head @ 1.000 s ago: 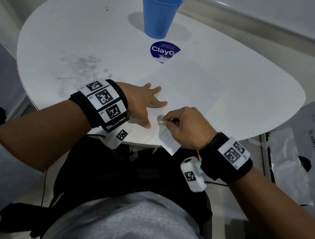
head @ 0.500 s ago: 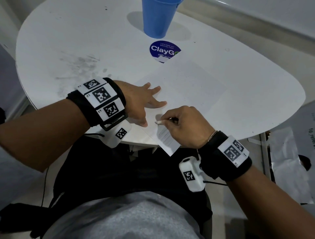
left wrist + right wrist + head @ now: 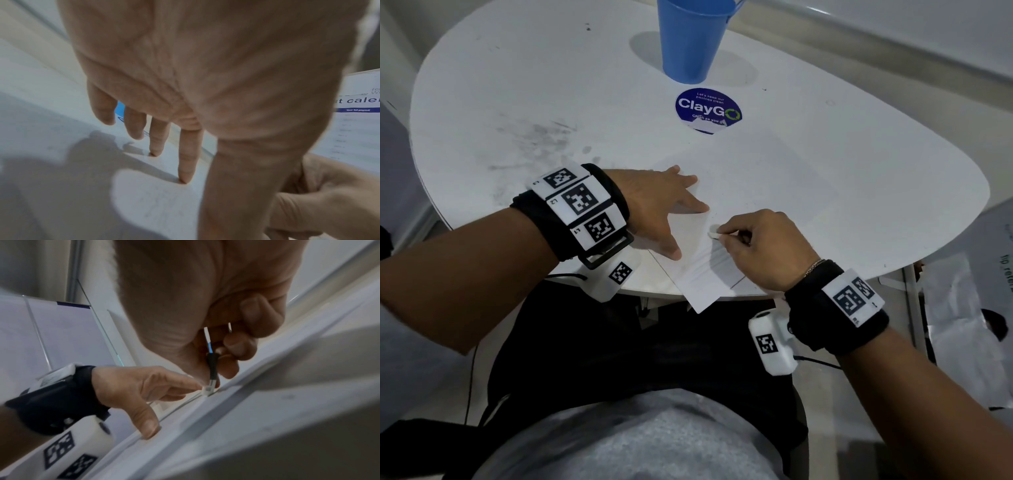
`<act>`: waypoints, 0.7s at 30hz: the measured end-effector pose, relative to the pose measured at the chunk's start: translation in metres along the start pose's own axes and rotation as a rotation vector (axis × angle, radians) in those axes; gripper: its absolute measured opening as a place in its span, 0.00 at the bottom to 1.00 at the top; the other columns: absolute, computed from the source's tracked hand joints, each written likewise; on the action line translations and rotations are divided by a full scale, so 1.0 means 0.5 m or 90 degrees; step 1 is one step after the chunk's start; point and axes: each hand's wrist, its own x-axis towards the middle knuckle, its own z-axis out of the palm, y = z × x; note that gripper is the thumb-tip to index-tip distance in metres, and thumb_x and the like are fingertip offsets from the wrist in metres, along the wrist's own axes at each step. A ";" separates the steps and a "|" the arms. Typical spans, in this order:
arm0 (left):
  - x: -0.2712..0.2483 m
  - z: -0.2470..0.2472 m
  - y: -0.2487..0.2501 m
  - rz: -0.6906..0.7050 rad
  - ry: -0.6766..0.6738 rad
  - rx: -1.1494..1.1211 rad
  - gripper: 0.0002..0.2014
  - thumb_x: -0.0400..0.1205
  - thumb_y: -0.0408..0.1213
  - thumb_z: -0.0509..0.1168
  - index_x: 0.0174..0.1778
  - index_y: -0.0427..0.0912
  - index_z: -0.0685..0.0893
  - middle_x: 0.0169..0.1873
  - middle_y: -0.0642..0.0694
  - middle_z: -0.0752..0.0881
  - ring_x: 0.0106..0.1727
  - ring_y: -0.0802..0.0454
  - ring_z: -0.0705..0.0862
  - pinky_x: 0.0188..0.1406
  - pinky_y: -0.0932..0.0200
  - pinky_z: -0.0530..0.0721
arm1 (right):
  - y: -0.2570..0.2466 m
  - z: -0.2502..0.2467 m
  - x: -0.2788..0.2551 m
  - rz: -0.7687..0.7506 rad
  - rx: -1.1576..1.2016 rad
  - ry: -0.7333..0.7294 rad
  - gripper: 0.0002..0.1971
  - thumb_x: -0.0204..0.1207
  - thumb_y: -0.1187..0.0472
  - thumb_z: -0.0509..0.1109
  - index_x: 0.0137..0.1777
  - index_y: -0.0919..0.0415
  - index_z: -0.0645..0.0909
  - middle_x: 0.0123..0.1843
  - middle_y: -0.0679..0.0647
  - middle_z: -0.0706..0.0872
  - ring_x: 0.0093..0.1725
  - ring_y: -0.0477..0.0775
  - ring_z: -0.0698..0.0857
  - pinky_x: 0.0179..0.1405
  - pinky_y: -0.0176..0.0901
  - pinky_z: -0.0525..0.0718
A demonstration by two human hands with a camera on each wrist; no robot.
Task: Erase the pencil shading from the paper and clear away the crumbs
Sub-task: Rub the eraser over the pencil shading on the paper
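A white paper (image 3: 756, 185) lies on the round white table (image 3: 876, 144), its near corner hanging over the front edge. My left hand (image 3: 654, 209) presses flat on the paper's left part with fingers (image 3: 186, 162) spread and straight. My right hand (image 3: 767, 246) pinches a small white eraser (image 3: 714, 234) and holds its tip on the paper just right of the left thumb. In the right wrist view the eraser (image 3: 211, 369) has a black and blue sleeve. The pencil shading under the tip is too faint to make out, and I see no crumbs.
A blue cup (image 3: 691, 41) stands at the back of the table, behind a round blue ClayGo sticker (image 3: 708, 108). Grey smudges (image 3: 534, 137) mark the tabletop at the left. Printed sheets (image 3: 969, 308) lie below the table's right edge.
The right hand has shifted the eraser a little to the right and away from me across the paper. The left hand has stayed pressed flat in place.
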 end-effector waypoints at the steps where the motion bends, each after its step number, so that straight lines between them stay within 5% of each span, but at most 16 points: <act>1: 0.002 0.002 0.001 0.004 0.002 -0.005 0.47 0.75 0.57 0.76 0.86 0.72 0.56 0.88 0.64 0.39 0.86 0.63 0.33 0.88 0.42 0.52 | 0.002 -0.001 0.003 0.003 0.001 0.000 0.09 0.79 0.55 0.71 0.54 0.50 0.91 0.47 0.46 0.92 0.46 0.47 0.88 0.52 0.46 0.86; 7: -0.003 -0.001 0.013 0.003 -0.048 0.030 0.43 0.82 0.52 0.71 0.84 0.77 0.49 0.86 0.62 0.32 0.86 0.60 0.31 0.87 0.40 0.55 | 0.026 -0.045 0.019 0.029 0.013 0.127 0.07 0.77 0.56 0.72 0.47 0.51 0.91 0.40 0.44 0.91 0.43 0.48 0.88 0.50 0.47 0.87; 16: -0.002 0.005 0.022 0.025 -0.004 0.042 0.43 0.81 0.52 0.73 0.86 0.72 0.53 0.87 0.58 0.32 0.86 0.55 0.28 0.87 0.45 0.44 | -0.004 0.000 -0.002 -0.011 0.005 0.006 0.07 0.79 0.54 0.71 0.51 0.48 0.92 0.42 0.43 0.92 0.39 0.45 0.87 0.44 0.43 0.86; 21: -0.002 0.007 0.020 0.017 -0.049 0.028 0.43 0.83 0.51 0.70 0.85 0.75 0.47 0.86 0.61 0.31 0.87 0.58 0.30 0.87 0.39 0.54 | 0.025 -0.038 0.018 0.054 -0.029 0.086 0.08 0.79 0.57 0.70 0.51 0.53 0.92 0.44 0.48 0.92 0.46 0.53 0.89 0.52 0.48 0.87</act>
